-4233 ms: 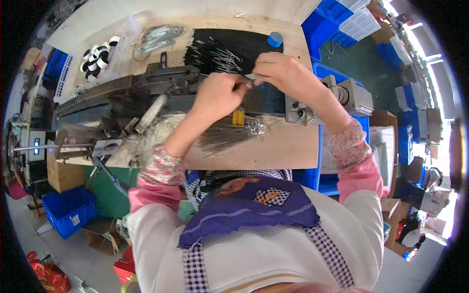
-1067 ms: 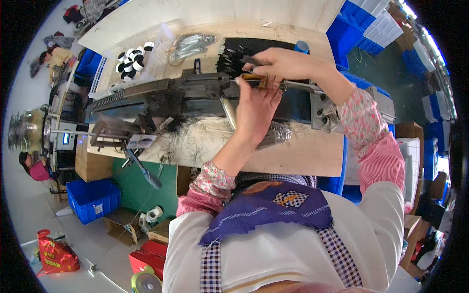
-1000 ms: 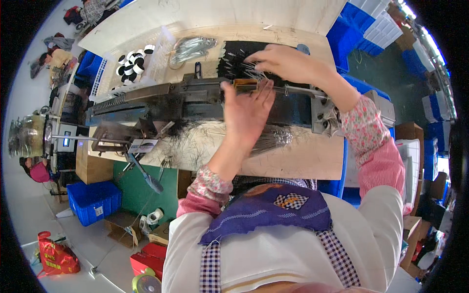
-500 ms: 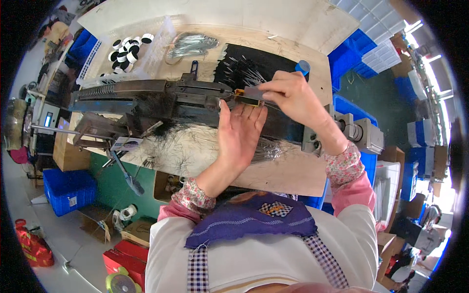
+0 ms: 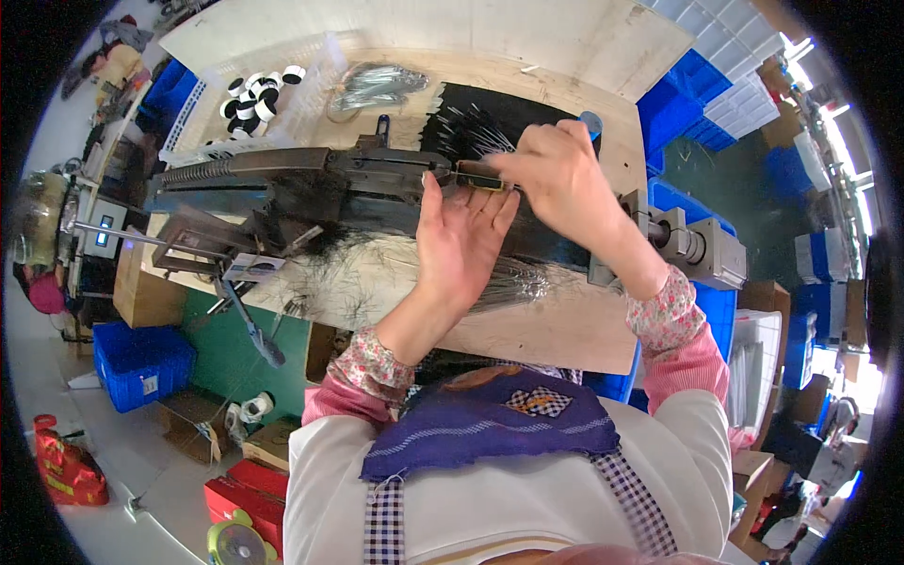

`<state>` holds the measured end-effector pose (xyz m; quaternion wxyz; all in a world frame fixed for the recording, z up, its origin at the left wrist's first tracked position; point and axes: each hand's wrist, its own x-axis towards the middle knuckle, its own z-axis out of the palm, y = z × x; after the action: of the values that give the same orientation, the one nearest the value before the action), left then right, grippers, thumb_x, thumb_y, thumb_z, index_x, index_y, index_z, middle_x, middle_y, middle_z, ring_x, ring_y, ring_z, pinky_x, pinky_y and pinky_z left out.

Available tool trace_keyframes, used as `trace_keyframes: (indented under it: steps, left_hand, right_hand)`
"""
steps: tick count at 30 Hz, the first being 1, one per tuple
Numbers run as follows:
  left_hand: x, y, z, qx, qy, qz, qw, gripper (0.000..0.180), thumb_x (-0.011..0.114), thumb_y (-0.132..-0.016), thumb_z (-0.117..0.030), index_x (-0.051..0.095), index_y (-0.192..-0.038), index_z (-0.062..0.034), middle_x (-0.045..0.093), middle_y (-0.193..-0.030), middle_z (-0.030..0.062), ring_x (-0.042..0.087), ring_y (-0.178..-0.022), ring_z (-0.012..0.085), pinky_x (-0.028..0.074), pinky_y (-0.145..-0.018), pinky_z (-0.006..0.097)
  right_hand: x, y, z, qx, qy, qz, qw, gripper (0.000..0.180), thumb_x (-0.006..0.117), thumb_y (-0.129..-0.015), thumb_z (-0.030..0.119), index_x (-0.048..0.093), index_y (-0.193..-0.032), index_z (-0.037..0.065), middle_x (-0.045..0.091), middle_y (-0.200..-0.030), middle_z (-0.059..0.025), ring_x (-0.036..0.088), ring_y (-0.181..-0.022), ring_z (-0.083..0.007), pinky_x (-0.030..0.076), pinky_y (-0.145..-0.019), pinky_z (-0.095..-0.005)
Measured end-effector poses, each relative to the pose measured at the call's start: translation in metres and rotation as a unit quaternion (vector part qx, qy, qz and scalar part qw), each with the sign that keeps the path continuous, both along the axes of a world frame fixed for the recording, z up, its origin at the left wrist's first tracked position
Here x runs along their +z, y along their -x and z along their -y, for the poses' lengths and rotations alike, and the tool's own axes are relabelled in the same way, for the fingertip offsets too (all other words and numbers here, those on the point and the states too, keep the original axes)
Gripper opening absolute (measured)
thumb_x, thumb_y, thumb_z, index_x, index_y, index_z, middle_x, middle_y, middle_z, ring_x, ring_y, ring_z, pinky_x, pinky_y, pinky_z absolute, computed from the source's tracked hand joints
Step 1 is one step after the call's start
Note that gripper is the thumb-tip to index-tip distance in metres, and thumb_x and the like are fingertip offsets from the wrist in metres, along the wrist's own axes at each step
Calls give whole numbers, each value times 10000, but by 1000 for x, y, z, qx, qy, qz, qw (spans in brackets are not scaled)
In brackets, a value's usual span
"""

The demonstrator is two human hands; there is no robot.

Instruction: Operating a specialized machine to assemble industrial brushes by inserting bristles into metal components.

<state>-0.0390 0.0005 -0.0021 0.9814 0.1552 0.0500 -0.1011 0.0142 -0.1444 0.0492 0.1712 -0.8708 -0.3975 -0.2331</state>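
Pinching a small dark strip (image 5: pixel 480 176) at the machine (image 5: pixel 311 184), right hand (image 5: pixel 556 174) closed; left hand (image 5: pixel 461 235) flat open beneath.

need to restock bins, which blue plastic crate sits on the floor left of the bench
The lone blue plastic crate on the floor beside the green bench front, far from both hands. The other blue plastic bins are stacked at the wooden bench's far right.

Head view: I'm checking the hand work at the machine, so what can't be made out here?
- What the right hand pinches: hidden by its own fingers.
- Dark machine parts under the open left hand: covered by its palm.
- Thin wires on the black sheet: too small to count.
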Motion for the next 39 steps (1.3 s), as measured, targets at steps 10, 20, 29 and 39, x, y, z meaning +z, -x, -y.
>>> trace_keyframes:
  steps: [10, 20, 29, 39]
  left_hand:
    - [5, 12, -5, 19, -25, -10, 999, 664, 306, -969, -542, 421, -1236, 55, 490, -1255, 173, 450, -1216, 286, 298, -1104, 411]
    - [-1, 7, -12, -28, -38, 32, 998, 654, 371, -950, -568, 412, -1247, 13, 468, -1262, 109, 410, -1242, 215, 277, -1105, 366]
    - [-2, 2, -10, -24, -34, 52, 998, 617, 350, -963, -546, 440, -1214, 10, 479, -1244, 106, 422, -1223, 234, 293, -1096, 375]
    - [2, 5, -5, 16, -24, -28, 999, 692, 335, -963, -532, 375, -1245, 99, 453, -1256, 211, 393, -1261, 331, 237, -1141, 444]
  right_hand:
    - [-4, -21, 2, 13, -44, -169, 984, 146, 661, -771, 170, 721, -902, 147, 586, -770, -30, 587, -793, -219, 385, -839, -366]
    - [-1, -13, -1, -4, 17, -127, 992, 166, 658, -766, 157, 727, -916, 143, 586, -769, -47, 594, -814, -222, 384, -853, -365]
    - [-10, -21, -2, -2, 3, -88, 996, 156, 654, -801, 152, 707, -937, 96, 562, -759, -53, 570, -783, -235, 393, -854, -367]
    - [-4, 0, -7, 63, -15, -33, 997, 162, 619, -792, 177, 697, -915, 106, 574, -770, -51, 602, -819, -231, 422, -822, -361]
